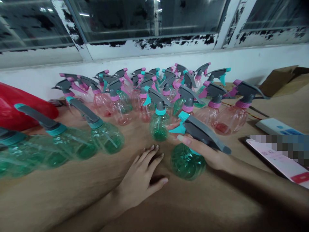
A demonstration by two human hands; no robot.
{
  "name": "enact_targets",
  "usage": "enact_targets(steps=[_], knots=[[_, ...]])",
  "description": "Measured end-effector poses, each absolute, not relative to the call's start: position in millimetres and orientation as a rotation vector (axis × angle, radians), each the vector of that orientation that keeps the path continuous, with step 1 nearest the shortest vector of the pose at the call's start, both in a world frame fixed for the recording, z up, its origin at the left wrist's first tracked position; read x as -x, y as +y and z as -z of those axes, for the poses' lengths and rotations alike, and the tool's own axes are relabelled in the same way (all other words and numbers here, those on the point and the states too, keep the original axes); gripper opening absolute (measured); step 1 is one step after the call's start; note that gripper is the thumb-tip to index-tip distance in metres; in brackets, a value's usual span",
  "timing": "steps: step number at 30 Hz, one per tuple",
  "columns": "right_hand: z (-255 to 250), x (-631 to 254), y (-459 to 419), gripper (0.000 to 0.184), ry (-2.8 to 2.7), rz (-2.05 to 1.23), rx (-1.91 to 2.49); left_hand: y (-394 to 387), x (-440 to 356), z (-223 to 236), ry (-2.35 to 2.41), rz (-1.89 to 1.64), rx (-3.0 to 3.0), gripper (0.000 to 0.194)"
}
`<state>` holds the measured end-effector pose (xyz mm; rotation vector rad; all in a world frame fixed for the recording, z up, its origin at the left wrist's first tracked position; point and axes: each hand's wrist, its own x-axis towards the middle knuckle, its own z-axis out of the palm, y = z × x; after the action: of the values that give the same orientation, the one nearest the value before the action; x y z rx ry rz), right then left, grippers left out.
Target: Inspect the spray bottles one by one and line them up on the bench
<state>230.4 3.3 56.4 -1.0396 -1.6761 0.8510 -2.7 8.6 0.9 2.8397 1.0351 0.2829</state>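
My right hand (201,149) grips a green spray bottle (187,164) around its neck, just below the grey and teal trigger head. That bottle stands nearly upright at the table's middle right. My left hand (142,174) lies flat on the brown tabletop (96,193), fingers spread, with nothing in it. Beyond the fingers of my left hand stands another green spray bottle (159,125) with a teal collar. To the left is a row of several green spray bottles (108,137), their heads pointing away to the upper left.
Several pink spray bottles (123,111) with pink collars crowd the back, mixed with some green ones. A red object (21,106) sits at the far left. On the right are a phone (272,154), a white box-like item (277,125) and an open cardboard box (282,80).
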Motion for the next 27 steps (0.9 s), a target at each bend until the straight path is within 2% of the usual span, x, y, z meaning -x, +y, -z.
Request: enact_targets(steps=[27], knots=[[-57.5, -228.9, 3.1, 0.025, -1.677, -0.867, 1.037, 9.1, 2.6, -1.6, 1.038, -0.295, -2.827, 0.057]])
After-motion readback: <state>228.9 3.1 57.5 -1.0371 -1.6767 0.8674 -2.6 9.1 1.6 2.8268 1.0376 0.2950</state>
